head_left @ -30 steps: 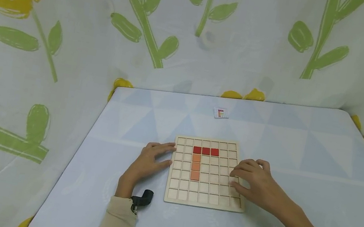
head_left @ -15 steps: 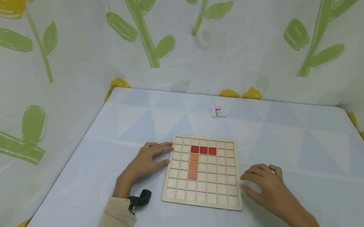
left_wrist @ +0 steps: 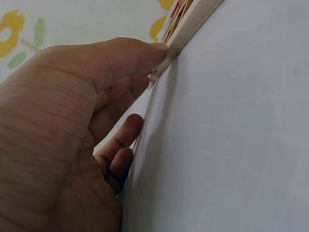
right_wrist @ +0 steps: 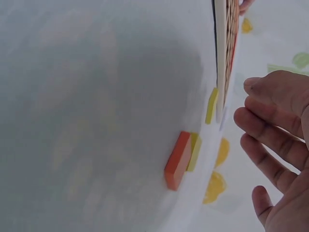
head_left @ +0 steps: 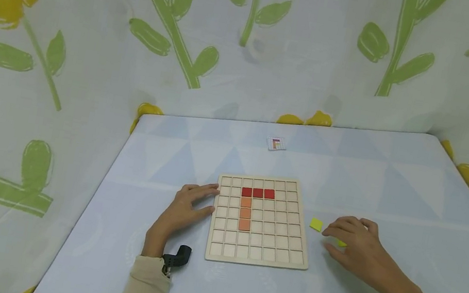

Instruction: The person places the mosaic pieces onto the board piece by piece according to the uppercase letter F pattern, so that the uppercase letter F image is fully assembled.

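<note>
Wooden grid board (head_left: 269, 228) with red tiles (head_left: 258, 192) and orange tiles (head_left: 245, 213) inside, left hand (head_left: 183, 210) and right hand (head_left: 357, 247) loosely spread.

Soft light is falling over the wooden grid board (head_left: 267, 226), faint shadow is spreading below the right hand (head_left: 360, 248) beside it, shade is lining the board's edge in the left wrist view, yellow flowers (right_wrist: 215, 187) are blurring beyond it in the right's
</note>
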Tool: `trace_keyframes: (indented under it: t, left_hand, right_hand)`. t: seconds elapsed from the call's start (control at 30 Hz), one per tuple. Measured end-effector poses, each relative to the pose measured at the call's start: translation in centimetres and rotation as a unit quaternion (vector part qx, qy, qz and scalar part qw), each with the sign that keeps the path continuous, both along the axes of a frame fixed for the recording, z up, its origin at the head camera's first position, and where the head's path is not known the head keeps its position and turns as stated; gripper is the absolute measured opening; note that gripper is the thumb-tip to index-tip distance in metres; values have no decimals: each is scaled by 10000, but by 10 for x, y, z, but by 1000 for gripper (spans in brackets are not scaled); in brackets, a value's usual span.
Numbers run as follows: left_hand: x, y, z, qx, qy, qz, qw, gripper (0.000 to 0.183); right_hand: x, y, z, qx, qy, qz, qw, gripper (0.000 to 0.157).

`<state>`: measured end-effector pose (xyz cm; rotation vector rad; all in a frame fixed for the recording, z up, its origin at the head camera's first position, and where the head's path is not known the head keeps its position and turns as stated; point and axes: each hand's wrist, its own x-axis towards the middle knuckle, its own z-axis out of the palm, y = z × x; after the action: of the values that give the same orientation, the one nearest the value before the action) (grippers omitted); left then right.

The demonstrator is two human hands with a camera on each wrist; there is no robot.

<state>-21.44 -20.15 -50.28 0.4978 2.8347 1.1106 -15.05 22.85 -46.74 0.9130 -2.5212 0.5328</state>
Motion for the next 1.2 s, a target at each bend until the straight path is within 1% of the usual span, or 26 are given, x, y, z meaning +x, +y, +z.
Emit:
trace_keyframes:
  t: [0.23, 0.33, 0.5, 0.67, 0.73, 0.87, 1.03, 1.2]
  left_hand:
    - [1, -2, 0, 34, -74, 49, 10000, 45]
    - [1, -2, 0, 24, -89, 86, 9999, 45]
    - [1, -2, -1, 30, -121, 111, 9999, 45]
    - [1, -2, 0, 78, -15, 41, 10000, 45]
    - [0, -2, 0, 66, -29, 28, 10000, 45]
    - [1, -1, 2, 73, -61, 23, 10000, 46]
    - [0, -1, 1, 98, 29, -17, 9999, 46]
    - [0, 0, 0, 122, -105, -3, 9999, 45]
  right_hand:
    - [7, 10, -6, -49, -262, -175, 9995, 34]
    - [10, 14, -7, 35, -349, -293, 9990, 34]
    - [13, 22, -7, 154, -272, -414, 9987, 34]
    - [16, 30, -10, 161, -234, -474, 9985, 36]
    - [17, 32, -11, 162, -211, -509, 9983, 36]
    - [19, 35, -13, 171, -269, -619, 9976, 34]
    - [21, 38, -13, 220, -374, -739, 9963, 33]
    - [23, 41, -15, 327, -411, -789, 9955, 33]
